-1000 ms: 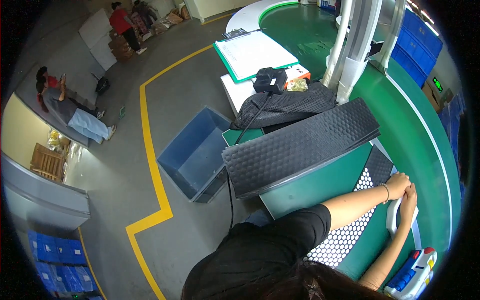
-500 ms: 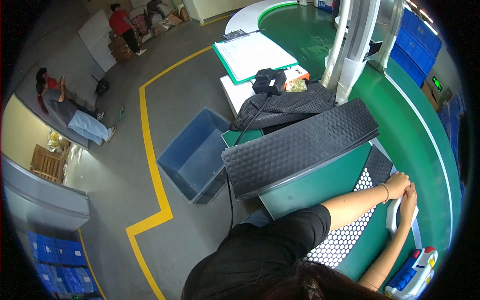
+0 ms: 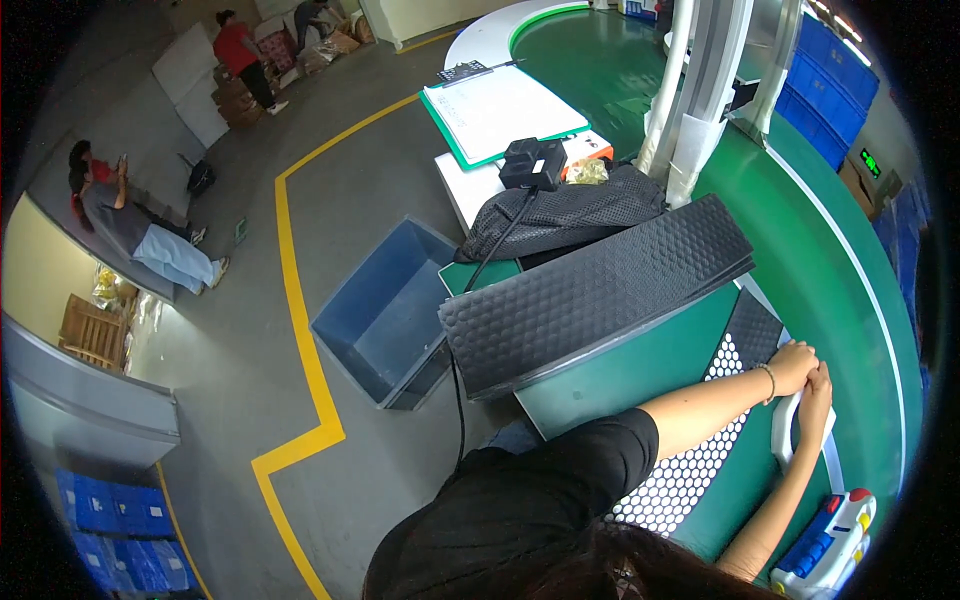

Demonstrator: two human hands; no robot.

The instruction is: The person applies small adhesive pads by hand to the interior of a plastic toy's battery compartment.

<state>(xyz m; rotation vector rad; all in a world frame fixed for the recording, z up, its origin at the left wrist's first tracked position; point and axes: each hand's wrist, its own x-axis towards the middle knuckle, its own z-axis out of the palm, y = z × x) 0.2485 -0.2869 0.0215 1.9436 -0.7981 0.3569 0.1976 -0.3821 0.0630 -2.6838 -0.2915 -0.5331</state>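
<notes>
My left hand (image 3: pixel 793 368), with a bracelet at the wrist, is closed and meets my right hand (image 3: pixel 816 392) above the green work surface. The right hand's fingers are curled at the upper end of a white, curved plastic-looking part (image 3: pixel 781 440) with a dark middle. Whatever the left fingertips pinch is hidden by the hands. Beneath my left forearm lies a long black strip (image 3: pixel 752 325) covered largely with white round pads (image 3: pixel 665 492). Nearer me, to the right, rests a white toy-like item (image 3: pixel 828 545) with blue, red and yellow parts.
A stack of black textured strips (image 3: pixel 600 300) lies left of my hands. Behind it are a black mesh bag (image 3: pixel 570 215), a black cabled device (image 3: pixel 532 163) and a clipboard (image 3: pixel 505 110). A grey-blue bin (image 3: pixel 385 310) stands left; a curved green conveyor (image 3: pixel 850 330) runs right. People stand farther off.
Both hands stay together at almost the same spot by the white part. The whole view has shifted very slightly left.
</notes>
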